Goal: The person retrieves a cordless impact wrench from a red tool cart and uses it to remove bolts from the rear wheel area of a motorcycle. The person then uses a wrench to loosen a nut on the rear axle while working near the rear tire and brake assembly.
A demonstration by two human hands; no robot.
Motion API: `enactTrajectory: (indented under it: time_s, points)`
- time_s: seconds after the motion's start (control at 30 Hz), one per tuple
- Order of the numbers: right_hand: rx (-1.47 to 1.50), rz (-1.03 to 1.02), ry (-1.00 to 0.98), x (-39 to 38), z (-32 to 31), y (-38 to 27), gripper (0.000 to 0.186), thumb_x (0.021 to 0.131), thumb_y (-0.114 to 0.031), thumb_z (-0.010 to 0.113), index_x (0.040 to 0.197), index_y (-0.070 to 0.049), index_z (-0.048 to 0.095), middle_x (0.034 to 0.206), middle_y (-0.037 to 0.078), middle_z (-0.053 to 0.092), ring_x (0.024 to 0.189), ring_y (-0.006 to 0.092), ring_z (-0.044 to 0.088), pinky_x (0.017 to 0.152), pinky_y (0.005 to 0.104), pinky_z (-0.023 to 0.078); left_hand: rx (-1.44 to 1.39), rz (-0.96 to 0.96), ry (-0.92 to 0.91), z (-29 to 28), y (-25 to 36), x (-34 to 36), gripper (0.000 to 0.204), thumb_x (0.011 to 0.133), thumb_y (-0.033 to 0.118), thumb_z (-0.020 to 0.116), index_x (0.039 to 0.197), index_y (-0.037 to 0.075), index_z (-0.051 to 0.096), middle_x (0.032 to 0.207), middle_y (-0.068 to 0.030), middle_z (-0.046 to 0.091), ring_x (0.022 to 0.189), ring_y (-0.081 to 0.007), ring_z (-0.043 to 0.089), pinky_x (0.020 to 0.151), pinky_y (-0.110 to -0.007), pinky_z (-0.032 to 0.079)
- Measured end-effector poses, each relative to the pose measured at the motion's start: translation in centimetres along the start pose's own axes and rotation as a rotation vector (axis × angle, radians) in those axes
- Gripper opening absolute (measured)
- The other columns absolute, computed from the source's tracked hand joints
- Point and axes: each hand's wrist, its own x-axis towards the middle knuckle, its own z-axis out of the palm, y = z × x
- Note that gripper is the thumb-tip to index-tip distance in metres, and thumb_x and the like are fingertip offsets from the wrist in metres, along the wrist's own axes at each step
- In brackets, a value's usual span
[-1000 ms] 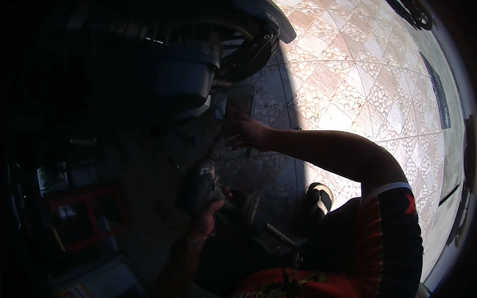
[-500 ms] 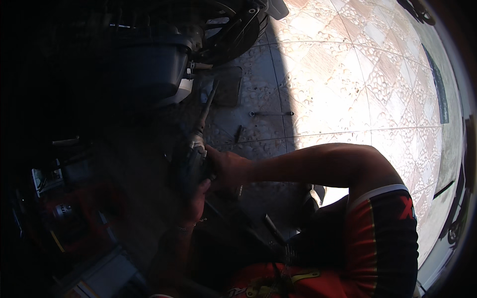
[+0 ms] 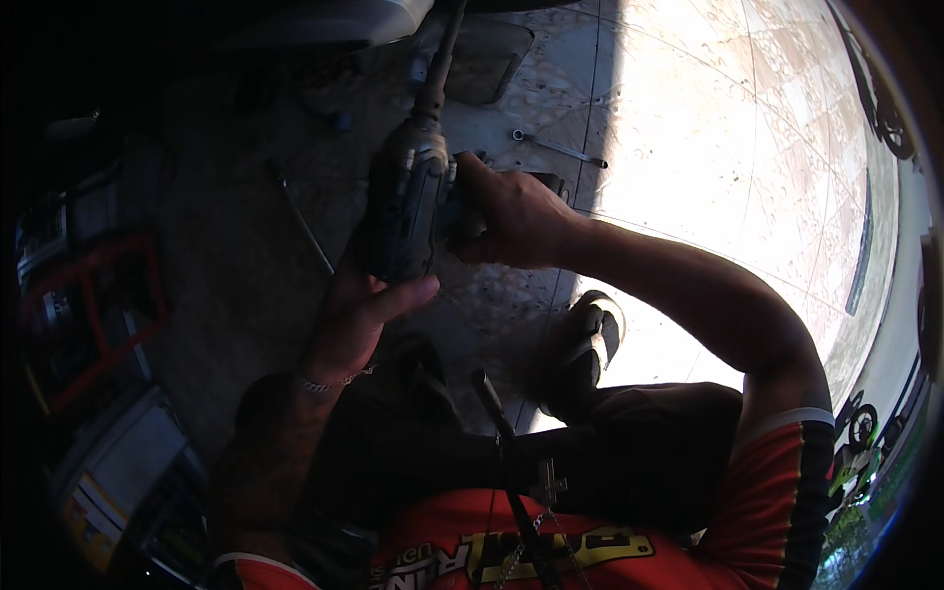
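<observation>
Though dim, power tool (image 3: 413, 211) in fingers (image 3: 482, 177); lettering (image 3: 618, 544) on shirt (image 3: 423, 516)

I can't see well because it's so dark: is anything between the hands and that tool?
Nothing visible. The right hand grips the tool from its right side; the left hand is at its back end, fingers mostly hidden.

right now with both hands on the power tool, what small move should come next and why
I'd probably draw the power tool slightly back toward you: its long shaft runs off the picture's upper edge, so the tip can't be seen, and the left grip and right grip can steady it together.
</observation>
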Motion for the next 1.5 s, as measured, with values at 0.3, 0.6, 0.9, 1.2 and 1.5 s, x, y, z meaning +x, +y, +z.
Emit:
enactTrajectory:
  time_s: [0.3, 0.6, 0.9, 1.2, 1.5]
  points:
    - [-0.19, 0.115, -0.027, 0.0, -0.3, -0.9, 0.065, 0.074, -0.033, 0.083, 0.117, -0.004, 0.043, 0.081, 0.021, 0.068, 0.081, 0.0434, 0.07, 0.07, 0.053, 0.054, -0.118, -0.056, 0.019, 0.1, -0.3, 0.3, 0.055, 0.089, 0.016, 0.08, 0.133, 0.005, 0.049, 0.107, -0.0002, 0.058, 0.095, -0.0085, 0.057, 0.085, -0.027, 0.05]
    - [-0.215, 0.136, -0.006, -0.3, -0.7, -1.3, 0.064, 0.074, -0.033, 0.083, 0.117, -0.005, 0.045, 0.083, 0.021, 0.069, 0.083, 0.0434, 0.07, 0.071, 0.0527, 0.054, -0.043, -0.04, -0.013, -0.5, -0.7, 0.3, 0.058, 0.094, 0.022, 0.073, 0.144, 0.01, 0.046, 0.115, -0.0013, 0.064, 0.106, -0.0116, 0.062, 0.089, -0.031, 0.051]
    - [-0.249, 0.115, -0.01, 0.0, -1.0, -0.8, 0.063, 0.074, -0.032, 0.083, 0.116, -0.005, 0.044, 0.083, 0.021, 0.069, 0.083, 0.0429, 0.07, 0.071, 0.0528, 0.054, -0.061, -0.067, -0.036, -0.7, -0.8, 0.9, 0.055, 0.092, 0.023, 0.077, 0.138, 0.01, 0.049, 0.11, 0.0002, 0.063, 0.101, -0.0106, 0.062, 0.086, -0.028, 0.051]
    - [-0.268, 0.122, -0.02, 0.3, -1.0, 0.3, 0.058, 0.073, -0.026, 0.081, 0.115, -0.006, 0.047, 0.078, 0.019, 0.066, 0.075, 0.04, 0.07, 0.067, 0.0493, 0.054, -0.014, -0.074, -0.058, -0.7, -1.4, 1.9, 0.052, 0.092, 0.021, 0.077, 0.135, 0.009, 0.05, 0.109, 0.0002, 0.062, 0.099, -0.0094, 0.061, 0.083, -0.027, 0.05]
    - [-0.262, 0.191, -0.079, 0.7, -1.1, 1.4, 0.058, 0.073, -0.029, 0.08, 0.115, -0.007, 0.046, 0.082, 0.019, 0.068, 0.079, 0.0418, 0.07, 0.068, 0.0518, 0.054, 0.011, -0.086, -0.055, 0.0, -2.1, 3.0, 0.053, 0.091, 0.021, 0.078, 0.134, 0.009, 0.05, 0.11, 0.0013, 0.061, 0.094, -0.0069, 0.058, 0.081, -0.026, 0.049]
